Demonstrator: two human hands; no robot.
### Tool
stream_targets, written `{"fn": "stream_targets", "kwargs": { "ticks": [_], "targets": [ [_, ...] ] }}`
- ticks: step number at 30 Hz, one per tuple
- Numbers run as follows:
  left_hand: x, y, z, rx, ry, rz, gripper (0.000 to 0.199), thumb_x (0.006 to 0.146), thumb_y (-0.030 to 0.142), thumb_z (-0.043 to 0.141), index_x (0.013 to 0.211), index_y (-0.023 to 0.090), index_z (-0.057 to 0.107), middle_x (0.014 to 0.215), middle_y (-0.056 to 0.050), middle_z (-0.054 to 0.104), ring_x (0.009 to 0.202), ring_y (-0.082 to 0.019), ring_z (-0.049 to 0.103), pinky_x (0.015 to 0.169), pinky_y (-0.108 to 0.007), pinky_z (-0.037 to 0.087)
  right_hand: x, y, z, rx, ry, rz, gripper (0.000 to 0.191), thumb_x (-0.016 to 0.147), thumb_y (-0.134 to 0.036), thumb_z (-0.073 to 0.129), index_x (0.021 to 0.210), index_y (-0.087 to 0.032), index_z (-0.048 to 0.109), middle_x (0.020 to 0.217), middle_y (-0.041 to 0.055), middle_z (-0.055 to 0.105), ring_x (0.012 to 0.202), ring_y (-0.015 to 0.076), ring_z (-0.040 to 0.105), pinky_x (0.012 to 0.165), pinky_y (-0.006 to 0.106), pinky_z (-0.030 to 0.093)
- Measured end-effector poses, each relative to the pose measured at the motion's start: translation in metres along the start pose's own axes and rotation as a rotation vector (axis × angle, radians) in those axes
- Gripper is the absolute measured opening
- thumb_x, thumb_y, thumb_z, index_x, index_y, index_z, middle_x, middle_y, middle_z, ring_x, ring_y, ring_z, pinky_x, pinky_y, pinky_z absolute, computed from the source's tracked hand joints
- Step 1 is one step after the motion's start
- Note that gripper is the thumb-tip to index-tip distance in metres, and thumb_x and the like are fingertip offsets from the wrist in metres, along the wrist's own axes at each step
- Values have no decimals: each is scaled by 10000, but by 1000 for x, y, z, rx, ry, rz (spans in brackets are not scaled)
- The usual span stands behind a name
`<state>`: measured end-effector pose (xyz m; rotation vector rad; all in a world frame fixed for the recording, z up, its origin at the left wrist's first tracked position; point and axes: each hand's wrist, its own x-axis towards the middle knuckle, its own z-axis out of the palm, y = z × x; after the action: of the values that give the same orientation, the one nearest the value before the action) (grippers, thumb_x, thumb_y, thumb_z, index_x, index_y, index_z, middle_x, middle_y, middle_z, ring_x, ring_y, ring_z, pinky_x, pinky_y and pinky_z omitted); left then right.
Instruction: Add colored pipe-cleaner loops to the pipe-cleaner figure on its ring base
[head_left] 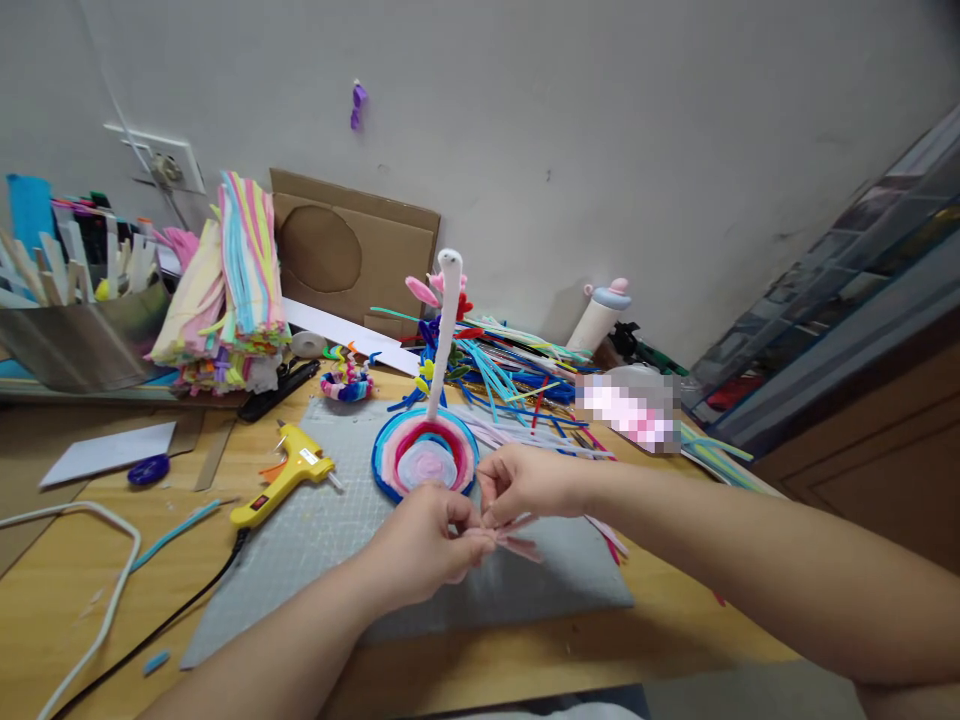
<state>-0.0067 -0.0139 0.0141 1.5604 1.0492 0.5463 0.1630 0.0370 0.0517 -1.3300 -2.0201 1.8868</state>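
Lying toward the left, the yellow glue gun (277, 490) points its nozzle over the grey mat (517, 600). It looks like rigid plastic, best taken by the handle, well away from the tip, which might be hot; whether it is on cannot be told. Next comes the small multicoloured ring (346, 387), apparently soft and light.

Farther right, the round coiled piece (387, 470) lies on the mat just beyond the hands, with the white fuzzy stalk (445, 335) rising behind its centre. The coil seems light and springy, and a hold on its outer blue edge should flatten it least; the tall stalk looks bendable, a poor handle for the whole.

The left hand (427, 535) has thumb and fingers closed in a narrow pinch on the gathered end of the pink strips (519, 543). These are above the mat, near its middle, their loose ends fanning rightward. They look very light, soft and fuzzy, easily bent or crushed, so a fingertip hold where they bunch together should control them best. The right hand (525, 485) reaches in from the other side, its thumb and finger pinched on the same bunch, touching the left fingertips or nearly so; exactly which strand it grips is too blurred to tell.
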Motion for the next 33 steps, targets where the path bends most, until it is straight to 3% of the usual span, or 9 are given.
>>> {"fn": "stream_targets", "kwargs": {
  "ticks": [4, 6, 9, 12, 16, 20, 27, 33],
  "targets": [
    [-5, 13, -1, -72, -11, -7, 222, 683, 345, 618, 608, 138, 583, 594, 12, 536, 350, -50, 424, 313, -167, 278, 3, 18, -1, 470, -171, 127, 227, 524, -161, 715, 616, -131, 509, 526, -30, 578, 440, 72, 511, 414, 159, 344],
    [-6, 16, -3, -186, -46, -59, 224, 685, 360, 624, 640, 145, 583, 571, 14, 547, 322, -56, 416, 286, -169, 271, -1, 22, 3, 602, -175, 4, 250, 540, -171, 742, 680, -129, 539, 585, -25, 594, 487, 75, 539, 457, 168, 385],
    [-5, 16, -6, -443, -87, -75, 252, 662, 379, 661, 638, 152, 555, 555, 5, 584, 323, -71, 447, 296, -179, 318, -8, 21, 14, 620, -41, -305, 225, 624, -202, 746, 758, -133, 579, 656, -12, 602, 553, 81, 559, 536, 195, 430],
    [-2, 11, -10, -663, -122, -12, 273, 648, 368, 698, 626, 141, 550, 601, -13, 613, 366, -68, 480, 339, -175, 348, -11, 19, 24, 417, 186, -563, 135, 720, -246, 697, 762, -146, 616, 735, 21, 615, 629, 116, 581, 608, 255, 463],
    [2, 7, -13, -764, -107, 6, 278, 674, 351, 698, 606, 120, 559, 627, -13, 591, 383, -35, 445, 348, -154, 301, -11, 18, 34, 2, 536, -855, 86, 820, -235, 581, 771, -173, 615, 788, 44, 612, 768, 156, 575, 727, 303, 448],
    [5, 5, -11, -741, -46, 0, 269, 714, 375, 658, 638, 146, 540, 605, 7, 569, 352, -45, 434, 321, -167, 257, -9, 18, 42, -272, 639, -786, 163, 889, -193, 442, 783, -179, 564, 754, 31, 582, 710, 139, 544, 687, 280, 430],
    [7, 9, -7, -727, 157, 55, 282, 676, 366, 691, 622, 152, 517, 548, 30, 556, 374, -32, 392, 382, -163, 281, -6, 22, 57, -469, 852, -707, 167, 880, -144, 412, 790, -179, 548, 730, 25, 585, 680, 138, 536, 620, 254, 413],
    [5, 15, -6, -658, 200, -16, 311, 622, 399, 709, 592, 165, 507, 415, 70, 466, 291, -31, 315, 342, -179, 211, -14, 23, 56, -989, 950, -758, 143, 842, -127, 472, 726, -162, 547, 738, 54, 594, 717, 160, 518, 652, 283, 409]
  ]
}}
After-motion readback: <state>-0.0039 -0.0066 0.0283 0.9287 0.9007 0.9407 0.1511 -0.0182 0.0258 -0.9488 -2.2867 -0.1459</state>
